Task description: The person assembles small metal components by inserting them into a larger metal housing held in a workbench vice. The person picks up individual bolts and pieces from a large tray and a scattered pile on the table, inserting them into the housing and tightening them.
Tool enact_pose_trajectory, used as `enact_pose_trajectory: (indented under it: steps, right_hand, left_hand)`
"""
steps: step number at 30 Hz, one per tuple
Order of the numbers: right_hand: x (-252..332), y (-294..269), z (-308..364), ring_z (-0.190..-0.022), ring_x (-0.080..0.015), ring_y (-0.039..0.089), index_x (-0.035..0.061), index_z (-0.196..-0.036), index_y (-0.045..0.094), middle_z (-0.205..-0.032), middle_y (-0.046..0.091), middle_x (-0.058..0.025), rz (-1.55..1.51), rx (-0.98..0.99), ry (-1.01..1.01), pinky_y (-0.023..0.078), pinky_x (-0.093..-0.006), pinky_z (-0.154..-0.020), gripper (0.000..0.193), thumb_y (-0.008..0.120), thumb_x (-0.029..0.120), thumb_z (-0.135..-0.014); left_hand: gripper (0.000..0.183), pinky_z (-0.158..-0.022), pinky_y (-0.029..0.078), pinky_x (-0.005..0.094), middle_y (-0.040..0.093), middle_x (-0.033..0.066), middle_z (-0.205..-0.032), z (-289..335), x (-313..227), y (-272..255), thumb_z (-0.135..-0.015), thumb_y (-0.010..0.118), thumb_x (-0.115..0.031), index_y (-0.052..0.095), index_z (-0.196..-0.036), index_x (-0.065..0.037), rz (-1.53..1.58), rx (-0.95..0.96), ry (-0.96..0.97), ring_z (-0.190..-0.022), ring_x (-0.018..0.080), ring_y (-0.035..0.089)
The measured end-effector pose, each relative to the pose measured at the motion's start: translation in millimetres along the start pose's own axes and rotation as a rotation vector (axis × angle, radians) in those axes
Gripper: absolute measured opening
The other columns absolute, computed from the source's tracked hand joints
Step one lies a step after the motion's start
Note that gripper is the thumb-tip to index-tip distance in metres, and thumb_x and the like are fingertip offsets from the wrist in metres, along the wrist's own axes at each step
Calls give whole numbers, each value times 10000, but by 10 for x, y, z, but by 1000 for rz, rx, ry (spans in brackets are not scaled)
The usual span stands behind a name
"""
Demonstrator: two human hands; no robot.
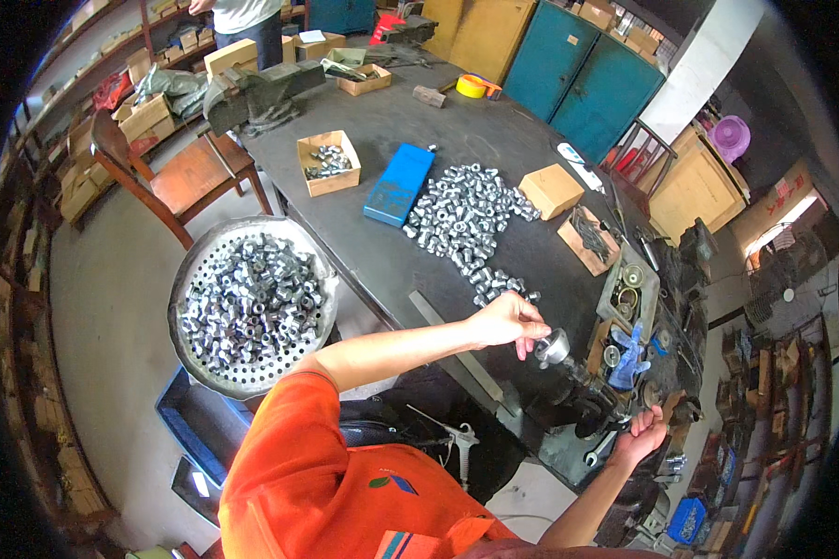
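Note:
My left hand reaches over the bench's near edge, thumb and fingers pinched together at a shiny, cone-shaped metal part. Whatever sits in the pinch is too small to make out. That metal part is on the end of a dark bench-mounted device. My right hand is at the far side of this device, fingers curled; what they grip is hidden. An open-ended spanner lies close to my right wrist. Beyond my left hand, a heap of shiny metal fittings spreads across the dark bench top.
A round perforated metal pan full of similar fittings stands at left, near a wooden chair. On the bench are a blue box, a cardboard box, an open box of small parts and a blue glove. Someone stands beyond.

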State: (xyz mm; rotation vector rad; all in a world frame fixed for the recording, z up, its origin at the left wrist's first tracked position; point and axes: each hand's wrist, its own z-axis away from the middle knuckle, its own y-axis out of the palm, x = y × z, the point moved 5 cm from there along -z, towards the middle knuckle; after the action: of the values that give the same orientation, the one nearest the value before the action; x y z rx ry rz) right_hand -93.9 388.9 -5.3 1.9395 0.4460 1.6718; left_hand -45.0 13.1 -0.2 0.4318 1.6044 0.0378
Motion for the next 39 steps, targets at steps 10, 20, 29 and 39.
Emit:
enact_pose_trajectory:
  steps: [10,20,29,39]
  right_hand:
    - [-330,-99,-411,-451,-60,246,-10,-832,510,-565,308,30,119,-58,7,198,-199,-370,210,397,167,-850]
    - [-887,-439,266,-553,-135,446,8,-875,518,-665,486,-14,360,-446,216,343,-231,-471,217,439,209,-843]
    - [-68,-183,735,-410,-66,232,31,-840,504,-552,334,23,117,-4,-11,199,-217,-354,152,394,137,-851]
    - [30,-101,402,-434,-56,264,19,-882,498,-574,349,20,60,97,-72,207,-194,-357,175,394,160,-892]
  left_hand:
    - [218,-683,516,249,629,95,-855,-69,28,-51,-718,617,100,610,-927,36,2,128,106,-738,140,616]
    - [114,-535,482,228,624,71,-706,-52,-24,11,-780,605,-11,616,-875,51,-86,118,226,-590,112,600]
    - [127,-617,495,228,614,66,-752,-81,-132,35,-780,610,-4,599,-893,54,-179,123,198,-664,108,601]
    - [549,-426,440,263,526,52,-495,12,50,108,-891,396,-473,559,-672,4,-332,-29,-110,-427,141,547]
